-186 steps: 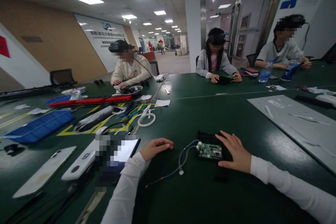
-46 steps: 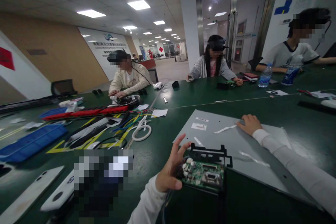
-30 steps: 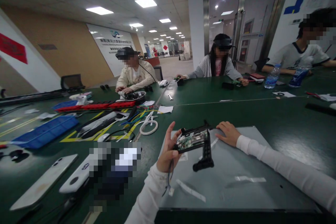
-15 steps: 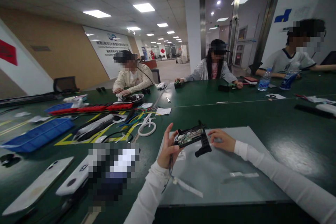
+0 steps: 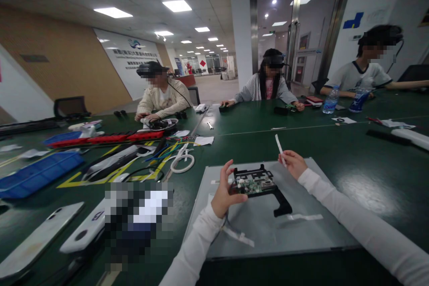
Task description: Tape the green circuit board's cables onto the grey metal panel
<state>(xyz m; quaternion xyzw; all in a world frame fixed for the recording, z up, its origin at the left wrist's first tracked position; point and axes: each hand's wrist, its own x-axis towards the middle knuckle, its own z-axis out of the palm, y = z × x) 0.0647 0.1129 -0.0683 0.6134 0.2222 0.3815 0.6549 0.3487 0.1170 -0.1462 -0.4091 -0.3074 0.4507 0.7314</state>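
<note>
My left hand [image 5: 224,194] grips the left end of a black plastic frame [image 5: 282,202] with a green circuit board [image 5: 253,185] set in it. The frame is tilted over a grey mat, its component side facing me, and one arm of it sticks out to the lower right. Thin wires hang below my left wrist. Off to the right, my right hand [image 5: 292,163] pinches a narrow white strip [image 5: 279,145] that points upward, apart from the frame. Two more white strips lie on the mat, one strip [image 5: 306,217] right of the frame and another [image 5: 244,239] near the wires.
The grey mat [image 5: 268,243] lies on a green table [image 5: 378,170]. To my left are a white phone [image 5: 43,237], a white device [image 5: 82,230], a blue tray [image 5: 40,174] and cables. Several people sit across the table, near water bottles [image 5: 331,99].
My right hand has moved up and now holds a white strip. The framed board has turned, so its component side shows more fully. My view has shifted slightly right.
</note>
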